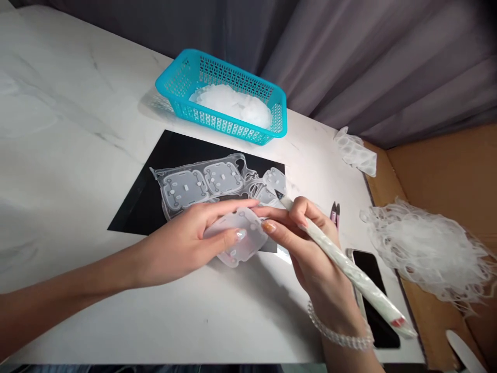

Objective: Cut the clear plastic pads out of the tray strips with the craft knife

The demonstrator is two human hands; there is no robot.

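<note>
My left hand (194,235) pinches a translucent silicone pad (241,239) between thumb and fingers, just above the near edge of a black mat (171,155). My right hand (306,238) grips a long white-wrapped pointed tool (349,267) like a pen, its dark tip at the pad's far side; the right thumb also touches the pad. A sheet of joined silicone pads (202,186) lies on the mat beyond my fingers.
A teal plastic basket (182,77) with several white pieces stands behind the mat. A heap of thin silicone trimmings (427,248) lies in a cardboard box on the right. A dark phone (368,274), tweezers (335,212) and a clear scrap (355,150) lie near my right hand.
</note>
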